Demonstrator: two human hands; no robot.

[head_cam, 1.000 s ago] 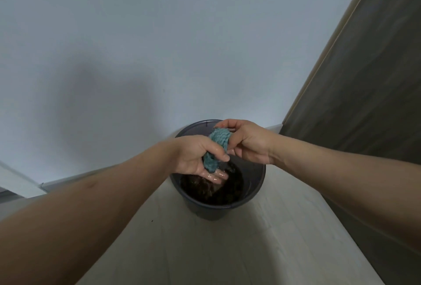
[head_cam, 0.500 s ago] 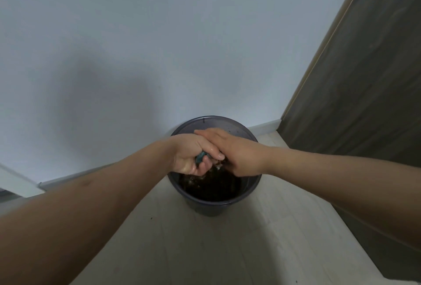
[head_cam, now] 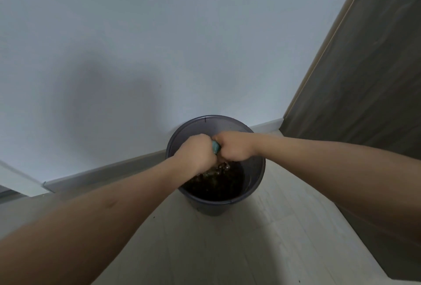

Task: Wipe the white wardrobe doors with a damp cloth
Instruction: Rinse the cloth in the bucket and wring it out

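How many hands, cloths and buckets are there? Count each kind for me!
Hands: 2, the left hand and the right hand
Cloths: 1, the teal cloth squeezed between both fists
Buckets: 1, the dark bucket with water in it
Total: 4

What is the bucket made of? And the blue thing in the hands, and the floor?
The bucket looks like dark grey plastic: thin, smooth wall, slightly see-through near the rim. The cloth seems soft teal fabric, squeezed between the left hand and right hand; little of it shows. The floor looks like pale wood-look planks, perhaps laminate, with faint seams.
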